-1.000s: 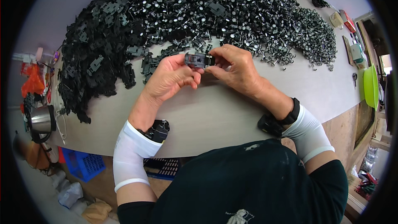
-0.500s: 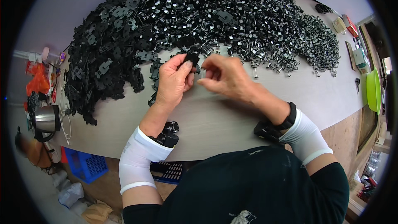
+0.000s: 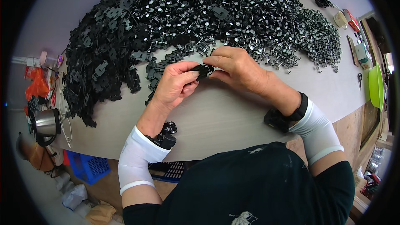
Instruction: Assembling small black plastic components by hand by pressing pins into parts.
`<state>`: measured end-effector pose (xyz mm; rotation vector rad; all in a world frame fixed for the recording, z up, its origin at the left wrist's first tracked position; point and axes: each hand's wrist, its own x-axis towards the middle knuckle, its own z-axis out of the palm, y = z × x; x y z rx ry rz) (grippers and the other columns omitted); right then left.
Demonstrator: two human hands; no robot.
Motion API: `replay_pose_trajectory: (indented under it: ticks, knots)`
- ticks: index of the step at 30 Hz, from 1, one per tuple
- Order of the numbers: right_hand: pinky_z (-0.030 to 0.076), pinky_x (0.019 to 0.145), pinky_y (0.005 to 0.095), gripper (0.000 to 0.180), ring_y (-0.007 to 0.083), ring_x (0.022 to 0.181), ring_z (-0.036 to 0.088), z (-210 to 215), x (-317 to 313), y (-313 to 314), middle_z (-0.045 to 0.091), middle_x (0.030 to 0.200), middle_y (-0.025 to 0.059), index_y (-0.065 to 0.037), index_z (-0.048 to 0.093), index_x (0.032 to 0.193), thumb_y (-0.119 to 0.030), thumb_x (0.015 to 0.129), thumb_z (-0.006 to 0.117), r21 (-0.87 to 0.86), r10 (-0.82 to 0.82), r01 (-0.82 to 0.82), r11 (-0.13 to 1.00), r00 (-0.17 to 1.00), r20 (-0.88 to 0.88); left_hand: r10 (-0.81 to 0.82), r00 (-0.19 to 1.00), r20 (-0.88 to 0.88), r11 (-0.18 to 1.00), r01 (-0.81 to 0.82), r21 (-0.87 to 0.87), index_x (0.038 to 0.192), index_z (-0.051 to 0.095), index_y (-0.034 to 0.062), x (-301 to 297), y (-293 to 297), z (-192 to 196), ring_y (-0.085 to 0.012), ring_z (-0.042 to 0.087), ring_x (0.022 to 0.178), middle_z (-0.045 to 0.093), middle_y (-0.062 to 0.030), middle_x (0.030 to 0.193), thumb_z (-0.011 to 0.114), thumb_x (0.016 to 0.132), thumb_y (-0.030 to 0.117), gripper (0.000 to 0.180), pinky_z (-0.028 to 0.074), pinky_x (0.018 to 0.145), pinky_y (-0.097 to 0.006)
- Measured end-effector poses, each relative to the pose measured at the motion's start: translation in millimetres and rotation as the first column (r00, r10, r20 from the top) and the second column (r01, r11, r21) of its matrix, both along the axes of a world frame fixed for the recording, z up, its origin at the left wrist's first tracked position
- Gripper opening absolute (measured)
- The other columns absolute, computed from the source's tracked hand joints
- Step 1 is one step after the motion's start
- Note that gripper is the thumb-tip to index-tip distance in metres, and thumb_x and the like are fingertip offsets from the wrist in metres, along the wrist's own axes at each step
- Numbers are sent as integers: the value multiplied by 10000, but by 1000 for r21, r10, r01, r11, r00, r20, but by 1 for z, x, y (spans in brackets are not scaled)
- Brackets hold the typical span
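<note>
Kettle [image 3: 46,123], steel w/ blk handle, sits far L beside the tbl [image 3: 208,116]; orange bag [image 3: 38,84] is above it, contents hidden from us. Blue crate [image 3: 89,167] is partly covered by the tbl's front edge. Heap of dark chassis pcs [image 3: 100,58] comes next, lower layers buried. L hand [image 3: 173,84] pinches a small blk part [image 3: 203,71] by its L end, just in front of the heaps; digits hide much of it, so we can't make out detail. Below it we see pale tbl surface, w/ room down to the near edge, where the dark shirt [image 3: 258,183] blocks our view. R hand [image 3: 241,71] is clamped on the part's R end, so both hands meet across it; its lower fingers curl out of sight. Wheel-axle heap [image 3: 254,21] is behind, top cut off. Far R, any print on the red box [image 3: 351,21] is too small for us to read; green basin [image 3: 376,86] is by tbl's R edge.
</note>
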<state>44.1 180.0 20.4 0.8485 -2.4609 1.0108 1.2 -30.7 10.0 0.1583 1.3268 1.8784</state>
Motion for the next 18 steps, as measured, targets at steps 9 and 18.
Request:
replay_pose_trajectory:
  ticks: [9, 18]
  knots:
    - [478, 516, 272, 289, 156, 574, 565, -13, 17, -15, 588, 698, 99, 34, 623, 909, -77, 689, 773, -308, -155, 268, 913, 926, 345, 41, 999, -3, 993, -40, 114, 1086, 558, -58, 3, 8, 4, -81, 497, 508, 576, -68, 735, 610, 843, 42, 268, 356, 397, -193]
    - [495, 590, 339, 276, 266, 689, 609, -8, 14, 2, 595, 809, 122, -13, 635, 969, -68, 716, 732, -155, -232, 265, 952, 952, 201, 159, 979, -128, 975, -135, 178, 1101, 551, -46, 3, 0, -4, -150, 608, 662, 617, -107, 917, 672, 815, 66, 330, 499, 547, -251]
